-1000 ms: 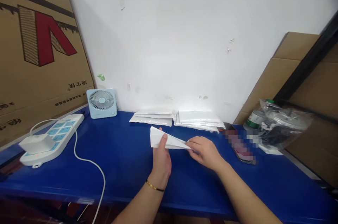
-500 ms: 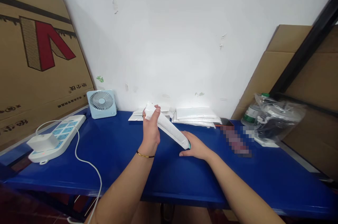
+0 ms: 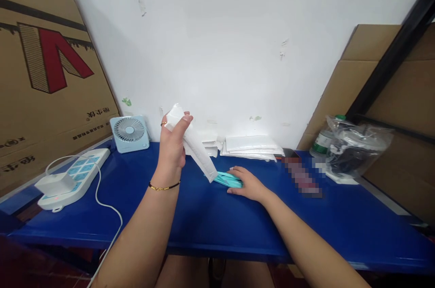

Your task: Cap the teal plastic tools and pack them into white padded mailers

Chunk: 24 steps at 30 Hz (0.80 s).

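Note:
My left hand is raised and closed around the upper end of a white padded envelope. The envelope slants down to the right, with its lower end just above the blue table. From that lower end sticks out a slim turquoise bundle that looks like folded strips; its exact kind is unclear. Fingers and thumb of my right hand grip the bundle's right end, low over the table. Part of the bundle is hidden by my fingers and perhaps by the envelope.
A stack of white padded envelopes lies against the wall. On the left are a small blue fan and a power strip with a trailing cable. A bottle and a clear plastic bag stand right, near cardboard.
My left hand has moved up and left with the envelope. The turquoise bundle, barely visible at the envelope's end before, now shows at length between the envelope and my right hand.

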### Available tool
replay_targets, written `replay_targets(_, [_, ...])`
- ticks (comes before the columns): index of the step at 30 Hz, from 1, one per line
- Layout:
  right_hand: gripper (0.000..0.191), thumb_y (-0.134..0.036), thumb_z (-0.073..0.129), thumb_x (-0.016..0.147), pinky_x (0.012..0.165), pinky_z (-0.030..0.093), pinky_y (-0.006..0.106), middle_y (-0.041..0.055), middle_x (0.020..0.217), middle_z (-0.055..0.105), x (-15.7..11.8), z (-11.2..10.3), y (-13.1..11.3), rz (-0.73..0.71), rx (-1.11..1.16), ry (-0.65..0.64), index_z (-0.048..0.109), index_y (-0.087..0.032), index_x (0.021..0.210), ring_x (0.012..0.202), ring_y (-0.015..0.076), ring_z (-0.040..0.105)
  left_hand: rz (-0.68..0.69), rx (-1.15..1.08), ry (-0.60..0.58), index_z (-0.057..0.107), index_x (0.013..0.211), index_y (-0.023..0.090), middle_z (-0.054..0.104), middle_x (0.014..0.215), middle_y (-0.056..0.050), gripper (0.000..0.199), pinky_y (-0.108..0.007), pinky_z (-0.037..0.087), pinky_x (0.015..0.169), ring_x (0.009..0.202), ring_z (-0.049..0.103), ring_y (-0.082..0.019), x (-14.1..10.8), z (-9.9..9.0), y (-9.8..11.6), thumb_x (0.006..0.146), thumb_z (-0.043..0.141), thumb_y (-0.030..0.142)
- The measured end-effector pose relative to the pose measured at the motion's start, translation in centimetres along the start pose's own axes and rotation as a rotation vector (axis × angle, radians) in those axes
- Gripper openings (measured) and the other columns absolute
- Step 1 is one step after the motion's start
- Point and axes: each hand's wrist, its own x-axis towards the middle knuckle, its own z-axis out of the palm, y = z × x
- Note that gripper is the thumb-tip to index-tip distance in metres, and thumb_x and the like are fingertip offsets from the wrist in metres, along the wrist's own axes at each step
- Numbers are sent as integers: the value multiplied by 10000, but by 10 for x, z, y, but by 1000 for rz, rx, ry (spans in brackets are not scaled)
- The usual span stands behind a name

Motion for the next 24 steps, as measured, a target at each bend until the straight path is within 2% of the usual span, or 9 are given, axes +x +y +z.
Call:
replay_targets(7, [716, -607, 588, 753, 1074, 284, 479, 67, 1403, 435, 0, 0, 3, -75, -39, -29, 412, -299, 1375, 1326, 304, 316, 101, -7, -113, 524, 1116, 171, 606, 1043, -75, 542, -434, 415, 960, 1100, 548, -287, 10, 10, 29, 671, 722, 408])
replay_targets(11, [681, -602, 574, 768, 1075, 286, 474, 66, 1407, 430, 1, 1, 4, -74, -53, -30, 431, -305, 1363, 1324, 300, 322, 111, 9, -134, 511, 1125, 177, 599, 1035, -72, 534, -446, 414, 950, 1084, 552, -277, 13, 12, 30, 678, 720, 382])
replay_targets(13, [677, -605, 575, 766, 1077, 285, 472, 66, 1406, 432, 1, 1, 4, -75, -58, -27, 441, -304, 1357, 1326, 300, 318, 161, 105, -152, 499, 1142, 188, 601, 1046, -73, 542, -436, 424, 930, 1055, 565, -261, 17, 6, 25, 679, 713, 373])
replay_targets(15, [668, -608, 570, 768, 1079, 283, 471, 66, 1402, 438, 1, 1, 4, -83, -66, -27, 455, -300, 1349, 1329, 300, 313, 245, 310, -176, 485, 1169, 208, 605, 1058, -73, 569, -419, 430, 916, 1024, 575, -247, 24, -5, 16, 672, 710, 372])
replay_targets(18, [629, -600, 554, 785, 1079, 288, 461, 59, 1390, 455, 1, 1, 2, -114, -73, -37, 476, -303, 1334, 1325, 292, 322, 298, 817, -239, 494, 1186, 222, 615, 1061, -86, 641, -417, 418, 909, 1010, 569, -279, 36, -31, -6, 617, 730, 400])
replay_targets(21, [607, -588, 553, 793, 1081, 293, 442, 48, 1383, 467, 1, 2, -1, -149, -71, -49, 478, -315, 1330, 1321, 278, 333, 166, 1338, -404, 515, 1188, 211, 631, 1048, -108, 659, -432, 397, 901, 1005, 571, -327, 42, -64, -38, 606, 700, 458])
replay_targets(24, [601, -587, 553, 794, 1084, 292, 430, 44, 1384, 467, 1, 3, -6, -180, -71, -66, 484, -315, 1326, 1321, 274, 336, -50, 1641, -569, 502, 1217, 191, 638, 1056, -137, 681, -440, 371, 908, 1041, 555, -341, 35, -92, -73, 631, 648, 506])
